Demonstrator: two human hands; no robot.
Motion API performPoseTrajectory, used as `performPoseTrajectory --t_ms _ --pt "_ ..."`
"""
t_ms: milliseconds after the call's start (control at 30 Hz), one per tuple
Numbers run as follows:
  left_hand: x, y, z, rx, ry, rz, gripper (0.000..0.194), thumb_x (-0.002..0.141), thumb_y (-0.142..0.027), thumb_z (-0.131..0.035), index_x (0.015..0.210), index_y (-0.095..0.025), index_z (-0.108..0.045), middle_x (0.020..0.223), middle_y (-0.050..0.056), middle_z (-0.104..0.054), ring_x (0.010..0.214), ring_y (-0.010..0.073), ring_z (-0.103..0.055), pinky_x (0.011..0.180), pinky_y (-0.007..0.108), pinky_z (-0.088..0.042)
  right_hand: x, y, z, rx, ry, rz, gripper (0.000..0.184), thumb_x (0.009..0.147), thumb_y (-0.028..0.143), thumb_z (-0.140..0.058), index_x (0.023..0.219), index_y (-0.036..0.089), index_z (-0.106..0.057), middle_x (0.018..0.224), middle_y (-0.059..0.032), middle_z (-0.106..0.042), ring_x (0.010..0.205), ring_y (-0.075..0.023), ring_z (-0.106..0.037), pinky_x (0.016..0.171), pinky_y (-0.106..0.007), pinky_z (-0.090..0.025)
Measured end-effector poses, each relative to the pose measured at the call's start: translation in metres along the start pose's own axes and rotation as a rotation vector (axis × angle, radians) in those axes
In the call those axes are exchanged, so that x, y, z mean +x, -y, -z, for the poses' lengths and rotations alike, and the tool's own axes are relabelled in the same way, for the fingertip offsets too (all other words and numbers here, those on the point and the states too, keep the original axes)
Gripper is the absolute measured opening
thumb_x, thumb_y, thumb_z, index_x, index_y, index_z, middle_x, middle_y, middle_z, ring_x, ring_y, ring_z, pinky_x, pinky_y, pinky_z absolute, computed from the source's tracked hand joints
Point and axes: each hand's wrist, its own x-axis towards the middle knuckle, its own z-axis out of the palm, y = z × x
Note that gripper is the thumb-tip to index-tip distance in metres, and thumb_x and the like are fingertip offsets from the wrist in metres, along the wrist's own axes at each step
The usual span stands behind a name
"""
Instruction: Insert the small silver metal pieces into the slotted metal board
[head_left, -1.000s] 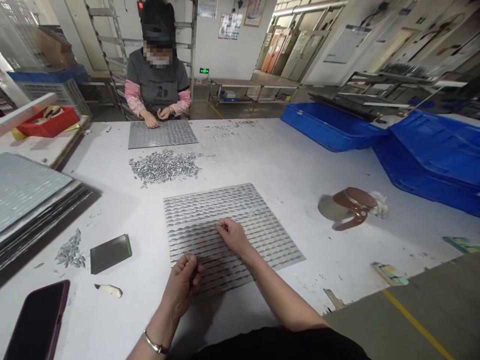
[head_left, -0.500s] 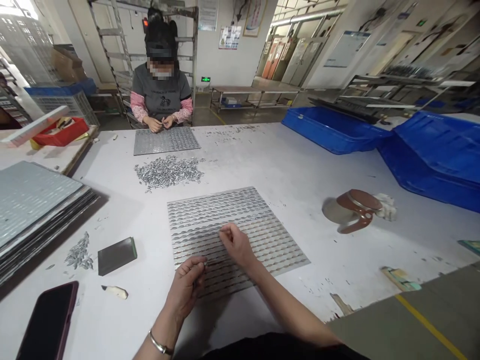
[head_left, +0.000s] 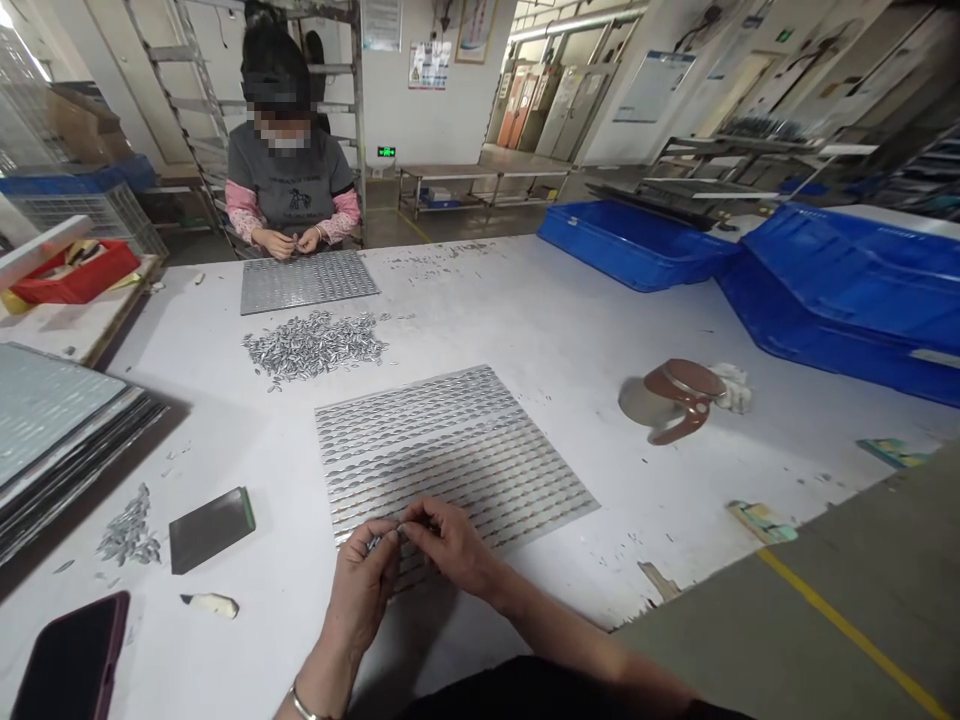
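Note:
A flat sheet (head_left: 450,420) covered in rows of small grey leaf-shaped pieces lies on the white table before me. Over its near edge my left hand (head_left: 361,580) is closed, with small grey pieces (head_left: 373,543) showing between thumb and fingers. My right hand (head_left: 450,548) meets it, thumb and forefinger pinched at the left fingertips; whatever is in that pinch is too small to make out. Beyond the sheet lies a heap of loose grey leaf-shaped pieces (head_left: 315,345). A smaller pile (head_left: 129,530) sits at the left, beside a dark block (head_left: 211,530).
A short-bladed knife (head_left: 214,604) and a phone (head_left: 71,660) lie at the near left, by a stack of sheets (head_left: 67,450). To the right stand a brown-lidded jug (head_left: 679,390) and blue bins (head_left: 637,250). Across the table a co-worker (head_left: 289,190) handles another sheet (head_left: 307,283).
My right hand has come back toward me from the middle of the sheet to the left fingertips. The whole view has shifted, so things appear further left.

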Motion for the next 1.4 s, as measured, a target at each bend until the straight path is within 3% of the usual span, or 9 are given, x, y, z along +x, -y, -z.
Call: performPoseTrajectory --t_ms 133,267,433,567,700,1033,1167,1267,1400 --pt "0.001 -0.013 -0.002 -0.202 -0.008 0.078 0.027 0.078 -0.034 -0.078 0.089 -0.012 -0.067 0.065 -0.001 -0.060 0.042 0.0019 -0.032 0.037 0.015 -0.019 0.017 -0.003 0.022 0.139 -0.073 -0.042 0.021 0.087 0.041 -0.060 0.091 0.020 -0.061 0.080 -0.0033 -0.068 0.073 -0.0211 -0.067 0.057 -0.028 -0.054" --pt "-0.001 -0.033 -0.005 -0.433 -0.080 0.185 0.031 0.082 -0.021 -0.067 0.109 -0.007 -0.068 0.107 0.016 -0.070 0.068 0.0112 -0.060 0.050 0.018 -0.045 0.040 -0.018 0.058 0.036 -0.239 -0.050 0.024 0.085 0.042 -0.057 0.093 0.020 -0.063 0.064 0.0015 -0.059 0.056 -0.0187 -0.059 0.053 -0.029 -0.048" --pt "-0.007 -0.032 -0.008 -0.293 -0.012 0.184 0.041 0.077 -0.023 -0.076 0.114 -0.009 -0.065 0.095 0.013 -0.071 0.057 0.0087 -0.054 0.040 0.016 -0.035 0.057 -0.037 0.080 -0.370 -0.282 0.089 0.028 0.089 0.041 -0.049 0.099 0.020 -0.066 0.067 -0.0006 -0.061 0.060 -0.0213 -0.058 0.060 -0.032 -0.045" --pt "-0.008 -0.025 -0.009 -0.181 0.033 0.070 0.040 0.073 -0.040 -0.083 0.096 -0.014 -0.063 0.084 0.008 -0.070 0.051 0.0069 -0.047 0.037 0.015 -0.025 0.066 -0.040 0.079 -0.575 -0.194 0.141 0.014 0.091 0.029 -0.049 0.082 0.022 -0.057 0.072 -0.0014 -0.062 0.069 -0.0210 -0.059 0.069 -0.030 -0.044" --pt "-0.006 -0.024 -0.007 -0.117 0.023 0.071 0.042 0.074 -0.047 -0.081 0.089 -0.013 -0.061 0.085 0.008 -0.071 0.047 0.0041 -0.042 0.037 0.016 -0.023 0.073 -0.040 0.075 -0.742 -0.133 0.177 0.019 0.095 0.018 -0.046 0.077 0.022 -0.052 0.079 -0.0036 -0.062 0.078 -0.0210 -0.058 0.074 -0.029 -0.043" --pt "-0.002 -0.019 -0.004 -0.134 0.080 0.108 0.038 0.073 -0.044 -0.082 0.084 -0.013 -0.063 0.082 0.006 -0.069 0.047 0.0033 -0.040 0.037 0.015 -0.020 0.073 -0.034 0.062 -1.043 -0.231 0.055 0.010 0.098 0.015 -0.056 0.090 0.021 -0.055 0.091 -0.0060 -0.063 0.085 -0.0226 -0.059 0.070 -0.028 -0.040" --pt "-0.002 -0.019 -0.004 -0.113 0.089 0.084 0.038 0.076 -0.045 -0.080 0.084 -0.012 -0.063 0.080 0.007 -0.069 0.048 0.0048 -0.042 0.037 0.016 -0.020 0.065 -0.029 0.063 -0.923 -0.310 0.096 0.006 0.098 0.016 -0.054 0.093 0.021 -0.054 0.097 -0.0071 -0.065 0.088 -0.0232 -0.060 0.073 -0.029 -0.041" --pt "-0.001 -0.015 -0.005 -0.074 0.069 0.058 0.042 0.080 -0.050 -0.074 0.094 -0.011 -0.065 0.078 0.007 -0.069 0.047 0.0059 -0.043 0.036 0.016 -0.018 0.045 -0.015 0.054 -0.719 -0.346 0.241 0.013 0.100 0.019 -0.048 0.088 0.021 -0.054 0.088 -0.0054 -0.063 0.083 -0.0226 -0.059 0.075 -0.030 -0.043" --pt "-0.003 -0.004 -0.015 -0.046 -0.004 0.117 0.053 0.082 -0.059 -0.070 0.105 -0.012 -0.064 0.073 0.004 -0.065 0.046 0.0072 -0.048 0.036 0.016 -0.017 -0.001 0.011 0.023 -0.540 -0.028 0.433 0.015 0.100 0.021 -0.049 0.092 0.021 -0.061 0.086 -0.0042 -0.062 0.083 -0.0215 -0.058 0.077 -0.031 -0.045"
